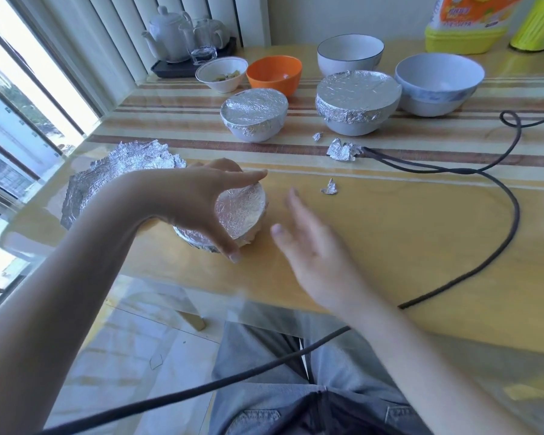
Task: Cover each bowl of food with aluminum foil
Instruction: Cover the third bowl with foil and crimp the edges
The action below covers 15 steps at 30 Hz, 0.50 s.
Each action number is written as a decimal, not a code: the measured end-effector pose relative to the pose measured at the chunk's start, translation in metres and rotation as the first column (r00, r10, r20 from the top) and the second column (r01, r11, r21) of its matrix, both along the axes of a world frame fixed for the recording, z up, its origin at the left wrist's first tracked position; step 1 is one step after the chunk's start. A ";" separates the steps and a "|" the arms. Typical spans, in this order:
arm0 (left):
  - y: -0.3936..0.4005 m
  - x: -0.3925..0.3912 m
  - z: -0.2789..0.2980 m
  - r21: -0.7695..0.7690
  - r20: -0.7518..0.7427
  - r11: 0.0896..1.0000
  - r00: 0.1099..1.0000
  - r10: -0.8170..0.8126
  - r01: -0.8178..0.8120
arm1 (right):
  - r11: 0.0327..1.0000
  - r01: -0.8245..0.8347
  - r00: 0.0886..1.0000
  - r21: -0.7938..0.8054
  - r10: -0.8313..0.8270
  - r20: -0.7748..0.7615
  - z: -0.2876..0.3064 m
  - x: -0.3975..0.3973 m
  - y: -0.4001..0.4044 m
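Observation:
A small foil-covered bowl (244, 211) stands near the table's front left. My left hand (201, 199) grips it from above, thumb and fingers curled round its rim. To the right, my right hand (308, 243) is blurred, fingers spread, apart from the bowl and holding nothing. A crumpled sheet of aluminum foil (120, 174) lies left of the bowl. Further back stand two more foil-covered bowls, a small one (254, 114) and a larger one (357, 100). Uncovered bowls sit behind them: a white one with food (222, 73), an orange one (274, 73), a white one (350, 54), a pale blue one (438, 84).
Foil scraps (343, 149) (329, 188) lie mid-table. A dark cable (484, 174) loops across the right side. A teapot and glass on a black tray (182, 39) stand at the back left; yellow and green bottles (468, 23) at the back right. The table's front edge is near my lap.

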<state>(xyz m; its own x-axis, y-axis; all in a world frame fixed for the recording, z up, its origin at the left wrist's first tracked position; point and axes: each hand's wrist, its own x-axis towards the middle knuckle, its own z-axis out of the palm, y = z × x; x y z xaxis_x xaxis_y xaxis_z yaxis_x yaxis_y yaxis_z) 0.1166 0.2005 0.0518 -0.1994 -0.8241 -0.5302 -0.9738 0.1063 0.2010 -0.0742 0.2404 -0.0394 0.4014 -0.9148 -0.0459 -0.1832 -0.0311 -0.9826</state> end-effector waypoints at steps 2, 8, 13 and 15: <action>0.000 -0.001 0.000 -0.006 -0.007 1.000 1.000 -0.006 0.006 | 0.982 -0.114 0.980 0.151 0.086 0.182 0.001 0.015 0.017; 0.000 0.000 -0.001 -0.026 0.014 0.999 1.000 -0.020 0.021 | 0.955 -0.069 0.922 0.289 -0.049 0.384 -0.002 0.029 0.001; -0.002 0.004 -0.004 -0.045 0.024 0.999 1.000 -0.015 0.016 | 0.964 -0.052 0.920 0.259 -0.055 0.388 0.015 0.039 -0.016; -0.002 0.004 -0.004 -0.043 0.033 0.999 0.999 -0.014 0.015 | 0.971 -0.038 0.942 0.234 -0.043 0.332 0.020 0.049 -0.012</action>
